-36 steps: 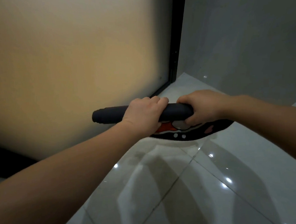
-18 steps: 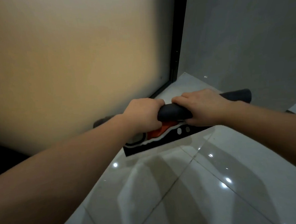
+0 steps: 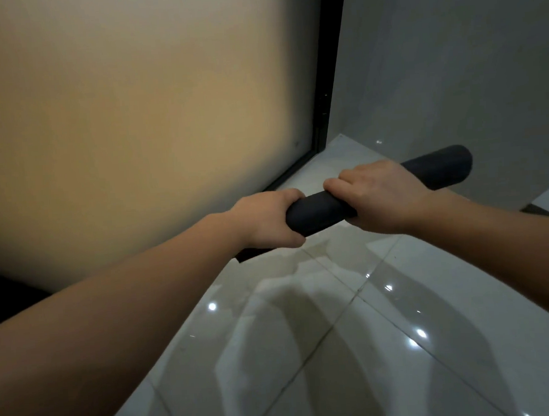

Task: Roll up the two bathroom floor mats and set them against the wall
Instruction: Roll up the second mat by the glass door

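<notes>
Glossy pale floor tiles (image 3: 307, 350) meet a frosted panel (image 3: 133, 136) edged by a black frame (image 3: 329, 76). Just in front of the frame's foot a dark rolled mat (image 3: 318, 210) slants, with its end toward the grey wall (image 3: 450, 52) higher. The left hand (image 3: 267, 221) and right hand (image 3: 385, 194) both grip the roll, close together near its middle.

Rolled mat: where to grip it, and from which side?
Grip the rolled mat around its mid-length, coming from above, as the left hand and right hand do. It is a long slim cylinder with both ends free; a wrap there likely keeps it rolled.
</notes>
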### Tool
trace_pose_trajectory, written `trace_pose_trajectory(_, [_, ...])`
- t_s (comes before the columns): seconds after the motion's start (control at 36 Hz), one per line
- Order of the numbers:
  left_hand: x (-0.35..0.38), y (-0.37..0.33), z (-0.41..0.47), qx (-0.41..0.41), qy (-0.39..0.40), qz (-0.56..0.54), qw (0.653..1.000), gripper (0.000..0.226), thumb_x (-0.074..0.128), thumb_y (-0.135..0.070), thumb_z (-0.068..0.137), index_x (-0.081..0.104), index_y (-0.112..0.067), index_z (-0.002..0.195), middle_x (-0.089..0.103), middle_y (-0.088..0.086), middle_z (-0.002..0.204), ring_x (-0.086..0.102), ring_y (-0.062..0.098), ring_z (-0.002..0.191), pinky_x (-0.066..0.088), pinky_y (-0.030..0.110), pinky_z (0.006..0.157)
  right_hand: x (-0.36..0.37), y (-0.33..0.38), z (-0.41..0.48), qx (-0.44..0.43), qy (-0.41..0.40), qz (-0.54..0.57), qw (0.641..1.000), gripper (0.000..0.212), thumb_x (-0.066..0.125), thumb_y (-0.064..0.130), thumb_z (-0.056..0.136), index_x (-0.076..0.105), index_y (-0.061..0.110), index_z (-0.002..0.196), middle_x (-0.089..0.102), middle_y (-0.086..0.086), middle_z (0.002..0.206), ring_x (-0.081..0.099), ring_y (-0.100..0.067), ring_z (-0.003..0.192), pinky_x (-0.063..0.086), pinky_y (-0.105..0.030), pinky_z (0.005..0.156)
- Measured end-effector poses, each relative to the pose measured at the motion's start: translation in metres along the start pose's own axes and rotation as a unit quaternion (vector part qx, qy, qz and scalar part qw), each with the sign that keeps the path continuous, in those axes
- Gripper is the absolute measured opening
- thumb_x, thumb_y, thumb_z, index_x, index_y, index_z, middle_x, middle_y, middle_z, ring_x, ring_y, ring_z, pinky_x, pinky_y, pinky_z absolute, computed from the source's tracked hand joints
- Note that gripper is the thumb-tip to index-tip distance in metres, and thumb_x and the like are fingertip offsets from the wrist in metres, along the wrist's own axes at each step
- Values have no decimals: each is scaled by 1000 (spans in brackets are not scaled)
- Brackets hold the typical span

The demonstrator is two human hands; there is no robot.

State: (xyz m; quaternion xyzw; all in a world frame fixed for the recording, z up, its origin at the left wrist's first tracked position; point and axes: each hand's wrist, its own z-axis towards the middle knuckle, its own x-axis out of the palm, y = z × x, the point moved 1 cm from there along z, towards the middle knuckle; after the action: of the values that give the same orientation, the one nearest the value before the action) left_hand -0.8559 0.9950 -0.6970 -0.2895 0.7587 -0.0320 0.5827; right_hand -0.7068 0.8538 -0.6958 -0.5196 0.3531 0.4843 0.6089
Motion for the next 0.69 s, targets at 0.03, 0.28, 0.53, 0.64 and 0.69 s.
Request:
trace_pose_trajectory(0.03, [0, 1, 0, 2, 1, -5, 1000, 49, 70, -39, 71, 49, -34, 115, 64, -9, 99, 61, 17, 88, 51, 35, 78, 1, 1, 0, 0, -2, 1, 1000, 32, 70, 26, 69, 57, 15, 96, 60, -6, 74, 57, -28, 59, 36, -31, 49])
trace_pose_trajectory(0.28, [21, 21, 1, 63, -178, 167, 968, 35, 60, -37, 77, 46, -34, 109, 64, -10, 100, 62, 17, 90, 40, 30, 64, -10, -12, 9, 91, 316, 191, 925, 52, 70, 43, 70, 48, 34, 116, 62, 7, 92, 58, -18, 81, 45, -32, 68])
trace_pose_trajectory(0.53, [25, 15, 0, 8, -120, 44, 992, 60, 69, -45, 71, 41, -32, 122, 61, -13, 112, 61, 15, 96, 48, 32, 76, -26, -17, 7, 58, 199, 70, 976, 26, 62, 35, 76, 52, 32, 99, 59, 9, 84, 55, -15, 73, 45, -32, 63])
trace_pose_trajectory(0.64, [25, 1, 5, -2, -80, -138, 987, 54, 77, -35, 69, 48, -32, 115, 62, -6, 102, 60, 16, 90, 51, 35, 81, -48, -9, 18, -21, 137, -33, 990, 25, 60, 30, 81, 52, 27, 104, 50, 8, 79, 46, -15, 68, 34, -29, 60])
trace_pose_trajectory(0.69, [27, -3, 10, -4, -94, -196, 976, 46, 81, -31, 67, 53, -32, 104, 63, -4, 95, 61, 16, 87, 53, 37, 80, -59, -5, 24, -35, 151, -60, 986, 26, 62, 31, 81, 53, 27, 105, 48, 7, 78, 46, -15, 71, 37, -30, 66])
